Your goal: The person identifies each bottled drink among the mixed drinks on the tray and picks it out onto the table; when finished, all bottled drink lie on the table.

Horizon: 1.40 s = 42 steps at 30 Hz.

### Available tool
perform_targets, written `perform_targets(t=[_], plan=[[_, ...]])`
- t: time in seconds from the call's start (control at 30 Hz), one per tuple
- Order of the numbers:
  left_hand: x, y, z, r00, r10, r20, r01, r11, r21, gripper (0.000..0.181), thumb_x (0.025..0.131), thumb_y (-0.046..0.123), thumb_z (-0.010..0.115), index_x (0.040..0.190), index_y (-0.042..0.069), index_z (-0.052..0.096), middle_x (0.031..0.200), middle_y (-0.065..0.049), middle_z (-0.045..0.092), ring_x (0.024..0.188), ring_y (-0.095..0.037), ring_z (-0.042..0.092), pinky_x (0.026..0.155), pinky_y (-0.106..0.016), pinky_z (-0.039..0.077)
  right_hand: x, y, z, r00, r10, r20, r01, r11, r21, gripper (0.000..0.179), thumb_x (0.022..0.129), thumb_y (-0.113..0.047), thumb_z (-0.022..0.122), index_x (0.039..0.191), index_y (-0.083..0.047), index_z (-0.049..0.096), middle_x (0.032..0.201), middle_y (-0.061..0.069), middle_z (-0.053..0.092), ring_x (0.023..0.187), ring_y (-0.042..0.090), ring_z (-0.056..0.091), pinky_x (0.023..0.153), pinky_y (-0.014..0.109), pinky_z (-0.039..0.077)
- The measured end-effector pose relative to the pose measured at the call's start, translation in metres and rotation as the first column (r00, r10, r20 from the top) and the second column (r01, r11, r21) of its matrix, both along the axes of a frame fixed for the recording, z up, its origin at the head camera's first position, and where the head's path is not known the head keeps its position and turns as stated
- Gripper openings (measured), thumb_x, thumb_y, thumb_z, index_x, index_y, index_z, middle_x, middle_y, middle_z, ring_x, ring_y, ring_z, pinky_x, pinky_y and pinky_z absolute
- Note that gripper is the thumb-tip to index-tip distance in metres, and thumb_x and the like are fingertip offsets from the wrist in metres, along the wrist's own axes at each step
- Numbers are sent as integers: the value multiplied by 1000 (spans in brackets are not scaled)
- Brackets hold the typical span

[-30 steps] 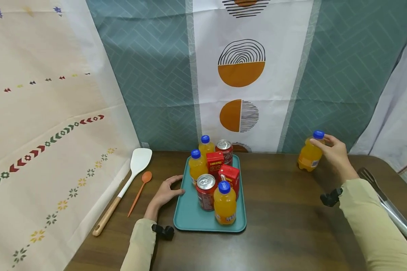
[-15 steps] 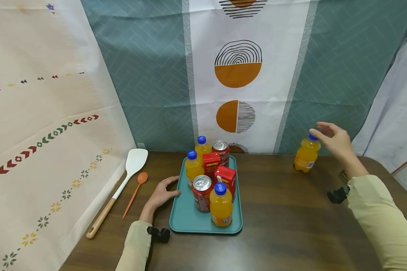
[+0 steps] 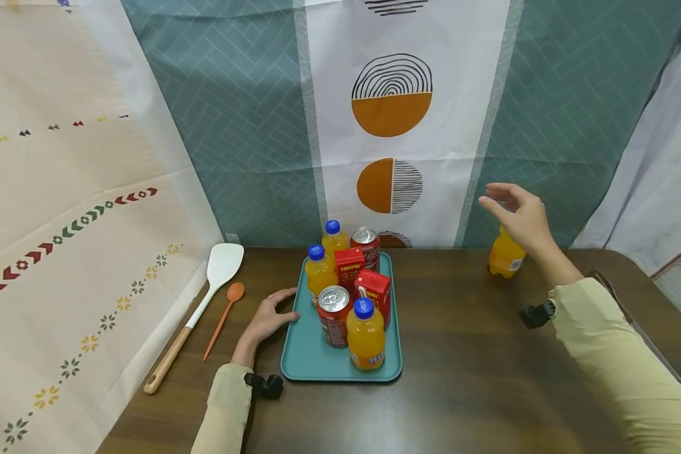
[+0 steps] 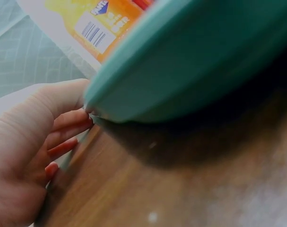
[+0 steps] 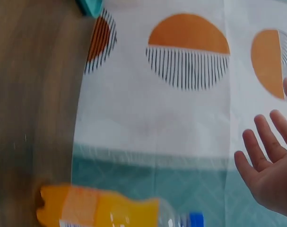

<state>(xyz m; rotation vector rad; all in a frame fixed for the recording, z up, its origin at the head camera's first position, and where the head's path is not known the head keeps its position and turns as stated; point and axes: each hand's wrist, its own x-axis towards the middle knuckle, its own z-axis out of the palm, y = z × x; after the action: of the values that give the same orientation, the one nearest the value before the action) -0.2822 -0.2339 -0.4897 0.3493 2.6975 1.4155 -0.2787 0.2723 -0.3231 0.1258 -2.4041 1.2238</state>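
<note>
My left hand [image 3: 269, 320] rests at the left rim of a teal tray [image 3: 312, 369]. In the left wrist view its thumb and fingertips touch the tray's edge [image 4: 134, 90]. The tray carries orange soda bottles with blue caps, the nearest bottle [image 3: 366, 337] at the front, plus a front cola can [image 3: 335, 318], a rear can [image 3: 365, 243] and two red drink boxes, one box [image 3: 374, 291] tilted. My right hand [image 3: 524, 217] is raised and empty, fingers apart, in front of another orange soda bottle [image 3: 505, 257]. That bottle [image 5: 110, 208] stands upright on the table, partly hidden by the hand in the head view.
Left of the tray lie a white turner [image 3: 224, 261] with a wooden handle and a small orange spoon [image 3: 227, 312]. A metal utensil [image 3: 641, 334] lies by the right sleeve, partly covered. A patterned cloth [image 3: 403, 126] hangs behind the brown table [image 3: 459, 378].
My right hand has let go of the orange soda bottle at the right and risen up and leftward from its cap. The left hand stays at the tray's rim. The head view has shifted slightly.
</note>
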Motion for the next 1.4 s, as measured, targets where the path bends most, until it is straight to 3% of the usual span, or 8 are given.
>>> perform_targets(t=[0.2,0.3,0.43,0.5,0.7,0.9,1.17,1.4], plan=[[-5,7,0,1000,-13,-4,13,1000,20,61,84,12,72,141,4,51,151,-20,43,144,-39,33,119,-57,24,-7,-34,1,992,110,68,-108,993,-39,49,95,-40,60,133,-8,57,132,17,61,95,-15,51,88,5,43],[-9,11,0,1000,-23,-1,23,999,24,61,84,12,72,141,4,50,150,-20,43,143,-39,33,119,-58,24,-11,-47,1,990,131,58,-130,991,-30,47,96,-37,60,132,-7,58,130,19,62,99,-6,56,94,15,48],[-13,13,0,1000,-16,-6,16,1000,26,61,84,12,72,140,4,51,150,-21,44,142,-39,34,119,-58,24,-23,-68,3,983,179,31,-178,984,-26,47,96,-33,60,133,-4,57,129,19,63,110,20,61,103,42,48],[-12,14,2,1000,-11,-8,11,999,32,61,84,11,72,140,3,51,150,-21,44,143,-40,34,119,-58,23,-31,-81,5,978,207,27,-206,977,-46,46,96,-32,61,132,-4,57,129,20,63,113,29,59,102,46,48],[-10,17,11,1000,-3,-16,4,999,52,60,84,9,72,140,1,51,149,-22,45,142,-40,34,120,-57,22,-49,-119,8,956,290,40,-287,956,-67,45,94,-28,64,131,-3,58,128,19,62,114,33,59,99,47,49],[-12,18,-1,1000,15,-26,-13,997,77,60,83,9,73,139,3,53,147,-19,49,141,-36,36,120,-56,23,-59,-149,6,936,328,129,-331,944,1,45,92,-29,66,128,-3,59,122,18,64,112,31,60,96,44,53],[-7,8,-1,1000,-4,-19,5,999,53,60,84,10,72,140,3,51,147,-19,48,141,-37,36,120,-57,23,-65,-182,4,901,374,222,-397,915,71,50,92,-26,66,134,-3,54,119,19,65,112,32,62,98,42,53],[-1,1,0,1000,-2,-22,3,1000,29,60,83,8,72,139,1,52,146,-21,49,140,-39,37,119,-58,23,-68,-204,-2,864,408,295,-443,895,58,51,92,-26,67,136,-6,54,123,18,64,116,33,61,99,42,53]])
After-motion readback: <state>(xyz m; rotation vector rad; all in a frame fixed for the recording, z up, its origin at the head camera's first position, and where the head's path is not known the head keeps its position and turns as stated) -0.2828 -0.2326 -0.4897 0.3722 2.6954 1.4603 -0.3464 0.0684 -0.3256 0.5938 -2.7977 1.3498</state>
